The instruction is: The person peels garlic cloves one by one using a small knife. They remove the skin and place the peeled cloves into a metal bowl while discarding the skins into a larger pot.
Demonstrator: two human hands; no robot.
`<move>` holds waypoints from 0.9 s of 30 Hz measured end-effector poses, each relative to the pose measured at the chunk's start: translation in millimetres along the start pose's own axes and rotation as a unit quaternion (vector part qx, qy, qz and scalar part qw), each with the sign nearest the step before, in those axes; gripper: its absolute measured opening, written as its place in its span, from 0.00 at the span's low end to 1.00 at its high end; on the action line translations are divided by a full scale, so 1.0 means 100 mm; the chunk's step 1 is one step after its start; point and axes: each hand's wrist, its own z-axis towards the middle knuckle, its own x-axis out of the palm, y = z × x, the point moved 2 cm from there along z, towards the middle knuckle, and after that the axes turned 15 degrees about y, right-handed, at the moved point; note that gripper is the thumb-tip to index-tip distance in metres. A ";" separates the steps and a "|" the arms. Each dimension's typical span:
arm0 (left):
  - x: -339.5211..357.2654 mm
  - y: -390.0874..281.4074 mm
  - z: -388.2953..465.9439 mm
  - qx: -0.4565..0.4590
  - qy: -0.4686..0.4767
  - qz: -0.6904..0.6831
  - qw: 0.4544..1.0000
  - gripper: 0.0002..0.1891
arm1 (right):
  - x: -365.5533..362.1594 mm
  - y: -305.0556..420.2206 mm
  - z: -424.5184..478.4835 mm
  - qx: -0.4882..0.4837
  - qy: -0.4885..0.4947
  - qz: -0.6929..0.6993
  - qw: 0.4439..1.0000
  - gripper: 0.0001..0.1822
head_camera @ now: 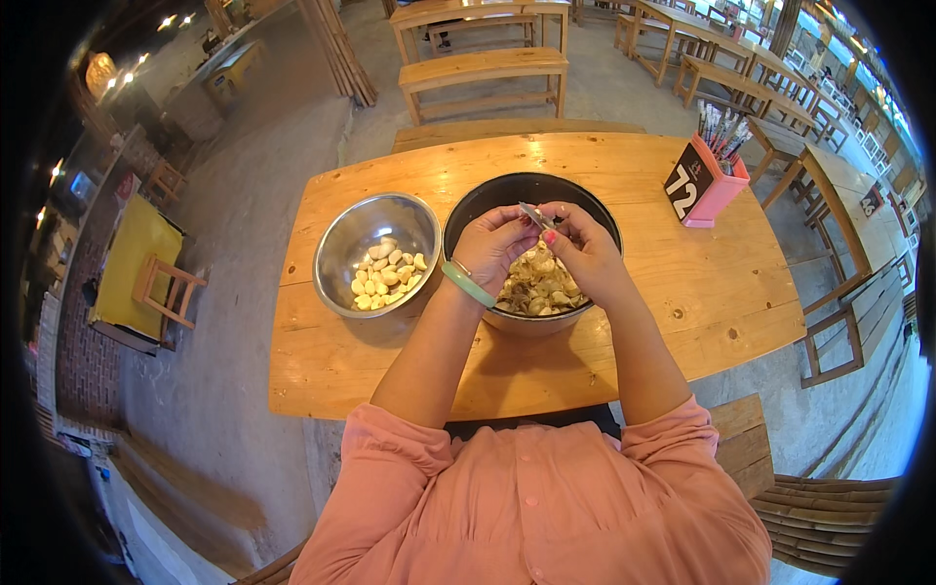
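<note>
Both my hands meet over a dark-rimmed pot (532, 180) on the wooden table. My right hand (591, 252) has its thumb and fingers closed around the lower end of a small metal blade (537, 216), apparently a paring knife. The fingertips of my left hand (488, 245) are pinched together at the blade's other end; whatever they hold is hidden. A pale green bangle (468, 284) circles my left wrist. Beneath the hands, garlic cloves and papery skins (540, 281) fill the pot's bottom. Left of the pot, a stainless steel bowl (338, 248) contains several peeled garlic cloves (385, 276).
A pink holder (711, 191) with wrapped utensils and a numbered sign stands on the wooden table (702, 307) at the right. Wooden benches (482, 71) and more tables lie beyond. A wooden stool (170, 291) leans by a yellow-topped table (139, 256) at the left.
</note>
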 end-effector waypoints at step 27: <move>0.05 -0.09 -0.04 0.034 -0.016 -0.121 0.992 0.06 | -0.06 0.04 -0.01 0.065 -0.005 0.159 0.985 0.14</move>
